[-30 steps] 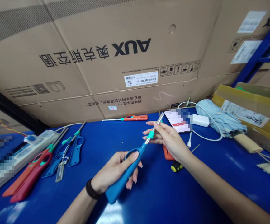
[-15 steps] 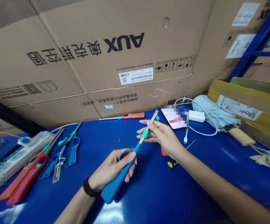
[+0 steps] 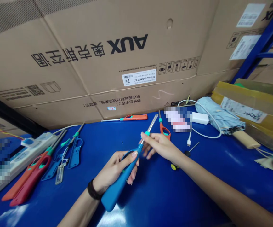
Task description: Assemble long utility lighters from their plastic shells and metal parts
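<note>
My left hand (image 3: 114, 171) is wrapped round the blue handle of a long-necked lighter (image 3: 122, 181), thumb near its trigger loop. The lighter's metal tube (image 3: 152, 123) with a teal collar points up and away. My right hand (image 3: 160, 146) pinches the lighter at that collar, its fingers partly blurred. Both hands hover over the blue table (image 3: 164, 195).
Several red and blue lighters (image 3: 40, 165) lie at left beside a white power strip (image 3: 20, 154). An orange lighter (image 3: 131, 118) and another (image 3: 164, 130) lie behind. A phone, white charger (image 3: 199, 118), folded umbrella (image 3: 218, 118), screwdriver (image 3: 181, 159) and cardboard boxes (image 3: 103, 53) surround.
My right hand slid down the tube toward the collar and nearer the handle, uncovering the orange lighter behind it. The left hand kept its hold.
</note>
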The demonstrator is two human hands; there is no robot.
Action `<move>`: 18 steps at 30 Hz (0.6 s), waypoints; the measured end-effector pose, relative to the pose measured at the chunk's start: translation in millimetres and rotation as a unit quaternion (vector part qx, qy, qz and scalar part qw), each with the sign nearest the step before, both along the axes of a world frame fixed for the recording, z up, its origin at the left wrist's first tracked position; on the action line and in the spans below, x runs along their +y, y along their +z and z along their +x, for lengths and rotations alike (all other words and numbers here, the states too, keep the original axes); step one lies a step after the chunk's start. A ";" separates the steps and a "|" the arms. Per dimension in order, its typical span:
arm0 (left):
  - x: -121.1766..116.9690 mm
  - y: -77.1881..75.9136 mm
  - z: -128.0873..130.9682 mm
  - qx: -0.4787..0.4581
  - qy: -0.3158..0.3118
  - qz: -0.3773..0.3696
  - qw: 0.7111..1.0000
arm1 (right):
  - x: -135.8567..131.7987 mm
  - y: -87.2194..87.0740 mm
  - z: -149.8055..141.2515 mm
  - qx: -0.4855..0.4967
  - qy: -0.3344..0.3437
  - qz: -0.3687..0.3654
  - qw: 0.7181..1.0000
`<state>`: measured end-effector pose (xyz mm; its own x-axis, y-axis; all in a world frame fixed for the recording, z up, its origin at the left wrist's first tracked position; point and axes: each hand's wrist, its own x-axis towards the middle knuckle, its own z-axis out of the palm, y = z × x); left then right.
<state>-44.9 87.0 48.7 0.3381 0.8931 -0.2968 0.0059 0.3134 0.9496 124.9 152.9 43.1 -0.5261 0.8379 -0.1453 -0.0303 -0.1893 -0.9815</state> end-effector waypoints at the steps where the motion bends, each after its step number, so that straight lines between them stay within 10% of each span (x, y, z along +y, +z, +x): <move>1: 0.2 -0.3 -0.4 -0.008 -0.001 -0.005 1.000 | -1.4 -2.0 -1.2 -0.022 0.025 0.018 0.999; 18: 6.1 -7.6 6.5 -0.059 0.021 -0.095 0.993 | -14.0 -7.9 -11.6 0.040 0.051 -0.025 0.998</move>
<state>-38.4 93.1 41.1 0.3448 0.8383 -0.4224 -0.1185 0.4853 0.8663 113.3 138.9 35.2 -0.6202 0.7719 -0.1394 -0.0869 -0.2443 -0.9658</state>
